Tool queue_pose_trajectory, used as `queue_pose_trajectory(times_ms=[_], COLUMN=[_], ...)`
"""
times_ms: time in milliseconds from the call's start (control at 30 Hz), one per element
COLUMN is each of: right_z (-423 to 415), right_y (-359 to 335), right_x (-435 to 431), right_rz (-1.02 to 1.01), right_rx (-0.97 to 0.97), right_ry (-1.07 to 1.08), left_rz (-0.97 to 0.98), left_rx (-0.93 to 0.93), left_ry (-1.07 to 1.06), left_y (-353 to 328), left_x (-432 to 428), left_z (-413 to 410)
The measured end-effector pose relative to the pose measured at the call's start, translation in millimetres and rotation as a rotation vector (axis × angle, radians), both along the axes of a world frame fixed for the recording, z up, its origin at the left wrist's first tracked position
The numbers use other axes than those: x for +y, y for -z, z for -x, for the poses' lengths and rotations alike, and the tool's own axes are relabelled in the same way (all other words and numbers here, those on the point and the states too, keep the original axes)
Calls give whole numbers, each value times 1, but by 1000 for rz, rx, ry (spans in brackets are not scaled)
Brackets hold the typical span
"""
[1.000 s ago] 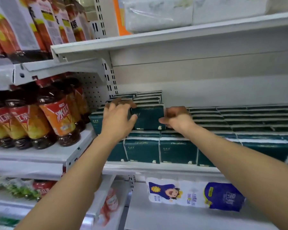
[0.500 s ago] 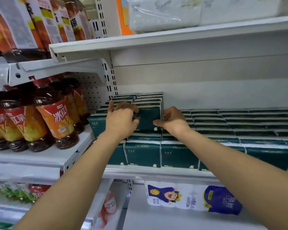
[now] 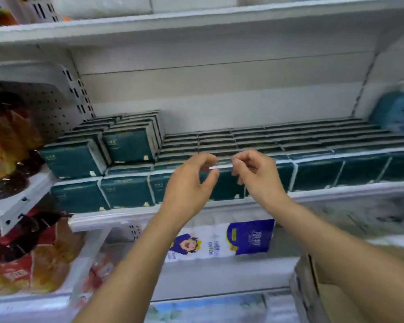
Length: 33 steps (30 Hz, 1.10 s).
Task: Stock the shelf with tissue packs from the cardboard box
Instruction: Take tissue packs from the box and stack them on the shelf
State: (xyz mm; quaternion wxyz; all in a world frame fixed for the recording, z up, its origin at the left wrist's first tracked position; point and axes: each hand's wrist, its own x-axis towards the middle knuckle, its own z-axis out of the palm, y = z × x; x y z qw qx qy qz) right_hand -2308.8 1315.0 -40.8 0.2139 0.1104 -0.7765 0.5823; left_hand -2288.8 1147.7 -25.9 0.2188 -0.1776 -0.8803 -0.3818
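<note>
Left hand [image 3: 189, 180] and right hand [image 3: 258, 177] hung empty, fingers loosely curled. Packs [image 3: 131, 145] covered the shelf [image 3: 135, 216] in one layer; the second held two rows only. Much stocking apparently remained.

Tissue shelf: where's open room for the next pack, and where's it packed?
Free: the top of the bottom layer, from the two-column upper stack rightward to the blue bottle, open up to the shelf above. Crowded: the bottom layer fills the board across the front; the left end is doubled. Both empty: left hand, right hand.
</note>
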Motion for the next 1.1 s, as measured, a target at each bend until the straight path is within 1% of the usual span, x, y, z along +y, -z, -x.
queue_pose_trajectory(times_ms=[67,167,300,367,467,533,600,667,767,833,900,967,1000,1033,1100], right_z=[-20,-46,-82,-100,-132,-156,-180,-202,-229,-242,-251,-258,-261,-263,-268], right_y=[10,27,66,92,129,155,180,203,230,241,250,252,251,252,252], right_x=[30,75,133,161,202,229,255,279,312,331,350,366,374,381,392], right_rz=[38,71,93,81,62,58,59,36,-40,-77,-144,-264,-364,-514,-867], right_rx=[22,-6,-130,-230,-435,-531,-626,-706,-797,-832,-876,-910,-920,-924,-937], right_ry=[55,102,152,178,174,211,268,325,399,453,505,541,562,594,688], left_rz=[-76,-195,-263,-224,-79,-36,-28,-60,-114,-136,-146,-140,-143,-140,-123], left_rx=[-100,-251,-473,-587,-696,-770,-816,-844,-772,-721,-717,-688,-673,-667,-667], left_ry=[73,150,195,177,157,170,159,139,124,121,114,121,132,134,130], left_y=[14,38,84,114,165,191,212,232,258,259,257,257,258,260,265], left_x=[34,81,138,163,198,221,240,254,267,272,275,277,277,278,279], left_z=[-11,-28,-53,-68,-93,-111,-125,-134,-148,-158,-164,-164,-164,-164,-164])
